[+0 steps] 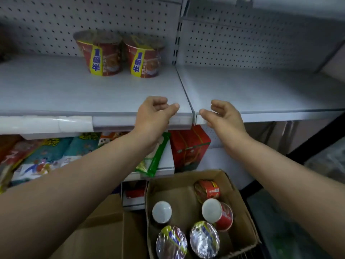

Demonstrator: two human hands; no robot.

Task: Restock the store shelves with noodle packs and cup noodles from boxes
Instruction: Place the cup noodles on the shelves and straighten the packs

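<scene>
Boxed cup noodles (203, 238) lie below both hands' empty fingers (205, 112).

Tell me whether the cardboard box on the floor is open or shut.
Open: the cardboard box has its flaps spread, so the cup noodles inside show from above.

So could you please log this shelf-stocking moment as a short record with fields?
shelf: two cups upright at the back
box: open on the floor, five cups inside
left hand: empty, fingers loosely curled, at the shelf's front edge
right hand: empty, fingers loosely curled, same edge
lower shelf: noodle packs
</scene>
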